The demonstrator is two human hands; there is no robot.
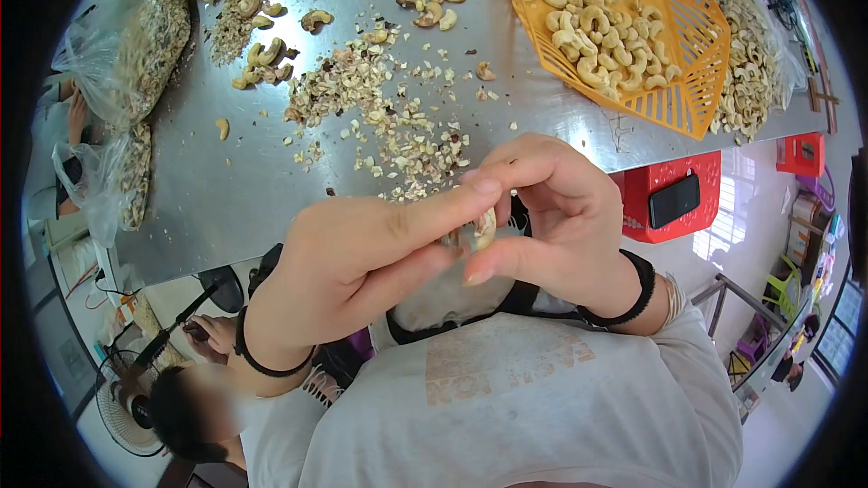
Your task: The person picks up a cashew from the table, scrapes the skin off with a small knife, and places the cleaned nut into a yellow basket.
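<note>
Close in front of my chest, my two hands meet over the near edge of the metal table. A pale cashew nut (485, 228) with brownish patches is pinched between the thumb and fingers of my right hand (568, 212). From the left, my left hand (362, 239) has its fingers closed and its fingertips against the nut. Something small and blurred shows at those fingertips; I cannot make out what it is. Just beyond my hands lies a heap of pale skin and nut fragments (411, 149).
A yellow plastic basket (696, 99) holds many cashews. Bagged nuts (746, 63) stand beside it, and more bags (154, 54) line the left edge. Loose cashews (262, 59) dot the steel table (244, 208). A phone (674, 201) rests on a red stool (637, 203). Another person sits at left.
</note>
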